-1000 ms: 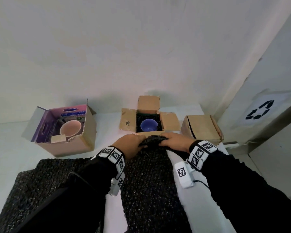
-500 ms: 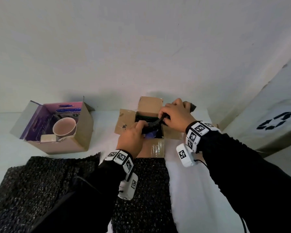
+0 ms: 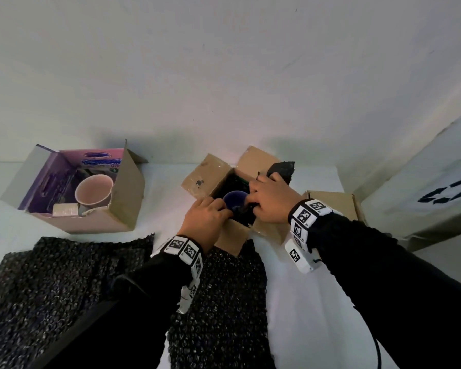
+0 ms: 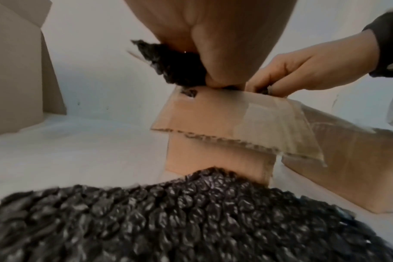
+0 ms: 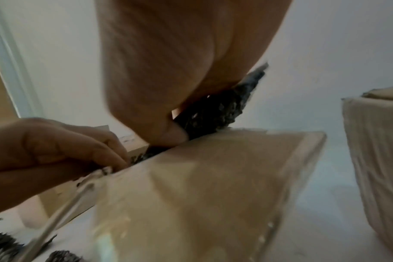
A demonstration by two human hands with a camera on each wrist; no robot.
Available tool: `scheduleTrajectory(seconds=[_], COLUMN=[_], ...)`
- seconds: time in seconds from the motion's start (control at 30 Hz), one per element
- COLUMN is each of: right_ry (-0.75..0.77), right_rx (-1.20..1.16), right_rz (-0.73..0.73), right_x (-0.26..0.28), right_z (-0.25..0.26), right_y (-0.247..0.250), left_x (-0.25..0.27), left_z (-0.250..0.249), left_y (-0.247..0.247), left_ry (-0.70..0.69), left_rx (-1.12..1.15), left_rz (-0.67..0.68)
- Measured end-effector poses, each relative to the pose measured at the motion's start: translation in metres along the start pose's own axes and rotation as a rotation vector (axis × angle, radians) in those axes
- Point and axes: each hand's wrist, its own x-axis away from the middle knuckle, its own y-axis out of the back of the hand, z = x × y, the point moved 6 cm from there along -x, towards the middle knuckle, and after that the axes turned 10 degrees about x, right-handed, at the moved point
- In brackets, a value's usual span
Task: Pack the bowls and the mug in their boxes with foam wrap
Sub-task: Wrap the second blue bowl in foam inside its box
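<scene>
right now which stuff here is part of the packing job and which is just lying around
In the job:
- open brown cardboard box
- dark blue bowl inside it
- black foam wrap piece held by the right hand; left hand grips it too
- pink mug in the purple-lined box
- black foam sheets

Lying about:
- closed brown box
- white panel with recycling symbol

Open cardboard box (image 3: 230, 237) mouth crowded by both hands, blue bowl (image 3: 236, 202) and foam wrap (image 3: 281, 169); bare tabletop (image 3: 168, 187) free toward mug box (image 3: 123, 198)
</scene>
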Motion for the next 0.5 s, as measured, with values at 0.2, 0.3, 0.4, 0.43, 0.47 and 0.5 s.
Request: scheduleTrajectory(seconds=[0.2,0.3,0.4,0.43,0.47,0.5], right_ry=[0.093,0.117,0.15,0.16,0.166,0.167], right_rx=[0.014,-0.005,0.031,0.044,0.059,0.076], right_rz=[-0.058,-0.05,0.008,0.021,0.02,0.012], right_x=[0.011,0.015,0.016,0.016,0.016,0.016], right_z=[0.0,-0.003,-0.002,-0.001,0.001,0.002], right_y=[-0.004,-0.002,-0.006,-0.007,-0.007,-0.006], left_x=[0.0,0.002,0.002,0.001,0.0,-0.001], left_z=[-0.006,-0.012,-0.016,-0.018,-0.019,-0.02], left_y=[0.005,-0.003,-0.005,-0.005,-0.005,-0.005], left_ry=[-0.016,-0.093,-0.108,-0.109,-0.114,-0.123], left_rx=[0.025,-0.023,-0.02,-0.034,-0.052,-0.067], left_rz=[0.109,0.102,0.065,0.059,0.052,0.042])
